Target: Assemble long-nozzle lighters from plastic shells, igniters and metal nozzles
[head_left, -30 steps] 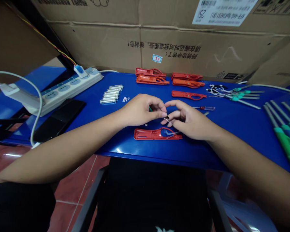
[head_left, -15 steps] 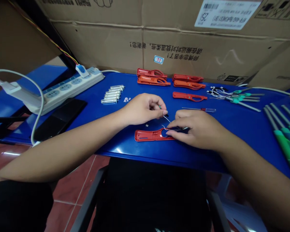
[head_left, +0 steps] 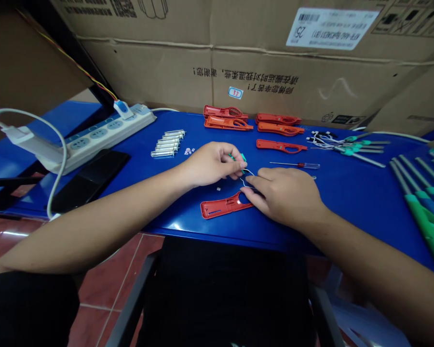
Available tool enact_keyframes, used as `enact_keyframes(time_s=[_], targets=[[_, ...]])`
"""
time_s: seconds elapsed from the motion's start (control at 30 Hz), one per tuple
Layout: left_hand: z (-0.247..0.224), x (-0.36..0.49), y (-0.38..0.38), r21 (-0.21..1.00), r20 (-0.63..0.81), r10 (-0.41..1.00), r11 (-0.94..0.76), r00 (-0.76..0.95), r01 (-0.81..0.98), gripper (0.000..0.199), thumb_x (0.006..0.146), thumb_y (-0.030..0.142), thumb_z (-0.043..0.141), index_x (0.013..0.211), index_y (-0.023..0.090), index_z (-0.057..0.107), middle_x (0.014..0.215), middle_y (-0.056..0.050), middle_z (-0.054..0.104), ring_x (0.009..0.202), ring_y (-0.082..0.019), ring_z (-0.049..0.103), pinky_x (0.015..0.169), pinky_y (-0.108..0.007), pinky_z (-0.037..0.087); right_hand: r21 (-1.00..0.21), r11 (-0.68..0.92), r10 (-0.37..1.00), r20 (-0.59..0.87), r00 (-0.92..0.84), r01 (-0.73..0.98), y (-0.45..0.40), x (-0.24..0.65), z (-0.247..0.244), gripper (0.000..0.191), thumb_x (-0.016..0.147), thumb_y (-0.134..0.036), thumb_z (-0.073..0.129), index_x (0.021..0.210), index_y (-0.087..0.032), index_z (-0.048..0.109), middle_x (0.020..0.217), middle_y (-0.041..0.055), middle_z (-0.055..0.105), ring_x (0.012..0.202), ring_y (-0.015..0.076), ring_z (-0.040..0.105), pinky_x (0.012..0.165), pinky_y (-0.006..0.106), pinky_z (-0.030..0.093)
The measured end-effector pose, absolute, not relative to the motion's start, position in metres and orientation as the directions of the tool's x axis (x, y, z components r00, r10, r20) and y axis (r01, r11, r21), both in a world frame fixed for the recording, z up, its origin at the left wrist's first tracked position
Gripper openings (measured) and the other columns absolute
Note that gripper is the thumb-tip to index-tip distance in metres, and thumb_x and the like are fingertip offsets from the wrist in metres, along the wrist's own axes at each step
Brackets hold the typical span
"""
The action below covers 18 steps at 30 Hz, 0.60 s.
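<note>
My left hand (head_left: pixel 217 164) is closed in a pinch on a small green part (head_left: pixel 243 158), its edges showing past the fingertips. Thin white wire (head_left: pixel 243 182) runs from there to my right hand (head_left: pixel 287 195), whose thumb and fingers are closed on it. Whatever else lies under the right palm is hidden. Below both hands is a red lighter-shaped casing half (head_left: pixel 222 207), open side up and slightly tilted on the blue table, its right end covered by the right hand. A tiny pale piece (head_left: pixel 218 189) lies just above the casing.
Red and orange casing halves (head_left: pixel 228 124) lie at the back, with a screwdriver (head_left: pixel 300 165) nearer. Green-collared metal tubes (head_left: pixel 365 148) with wires are at right, beside green and blue lighters (head_left: pixel 425 202). Silvery cylinders (head_left: pixel 168 144), a phone (head_left: pixel 90 180) and a power strip (head_left: pixel 104 135) are left.
My right hand has shifted left and turned palm-down, covering the dark piece that showed beneath it. The casing has tilted, its left end lower. More of the green part shows at my left fingertips.
</note>
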<state>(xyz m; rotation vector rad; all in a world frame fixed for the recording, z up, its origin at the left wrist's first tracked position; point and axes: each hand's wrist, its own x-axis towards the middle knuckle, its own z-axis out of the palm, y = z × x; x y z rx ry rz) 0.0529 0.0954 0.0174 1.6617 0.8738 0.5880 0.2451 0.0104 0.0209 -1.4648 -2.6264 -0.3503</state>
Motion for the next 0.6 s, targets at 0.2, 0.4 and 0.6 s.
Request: enact_keyframes(time_s=[0.2, 0.4, 0.6], targets=[[0.018, 0.053, 0.095, 0.972, -0.075, 0.792, -0.077, 0.606, 0.22, 0.009, 0.087, 0.019, 0.069, 0.084, 0.013, 0.064, 0.074, -0.004, 0.075, 0.066, -0.01, 0.07, 0.06, -0.019, 0.052, -0.007, 0.401, 0.9, 0.189, -0.393, 0.916, 0.016, 0.239, 0.01, 0.035, 0.097, -0.043, 0.049, 0.094, -0.024, 0.079, 0.077, 0.0047, 0.067, 0.064, 0.0173, 0.057, 0.053, 0.032, 0.021], [0.017, 0.052, 0.096, 0.974, -0.074, 0.799, -0.07, 0.597, 0.215, 0.007, 0.087, 0.019, 0.07, 0.086, 0.013, 0.065, 0.07, -0.004, 0.074, 0.066, -0.011, 0.07, 0.063, -0.021, 0.054, -0.041, 0.476, 0.838, 0.323, -0.439, 0.878, 0.018, 0.243, 0.008, 0.032, 0.098, -0.038, 0.051, 0.094, -0.026, 0.08, 0.073, 0.0041, 0.062, 0.065, 0.0165, 0.052, 0.055, 0.032, 0.026], [0.014, 0.053, 0.097, 0.974, 0.005, 0.798, -0.139, 0.602, 0.177, 0.005, 0.085, 0.013, 0.07, 0.088, 0.012, 0.066, 0.069, -0.002, 0.074, 0.063, -0.01, 0.069, 0.066, -0.021, 0.054, -0.27, 0.653, 0.733, 0.458, -0.502, 0.708, 0.023, 0.25, 0.011, 0.016, 0.093, -0.026, 0.061, 0.095, -0.022, 0.076, 0.104, 0.0089, 0.063, 0.093, 0.022, 0.059, 0.082, 0.038, 0.048]])
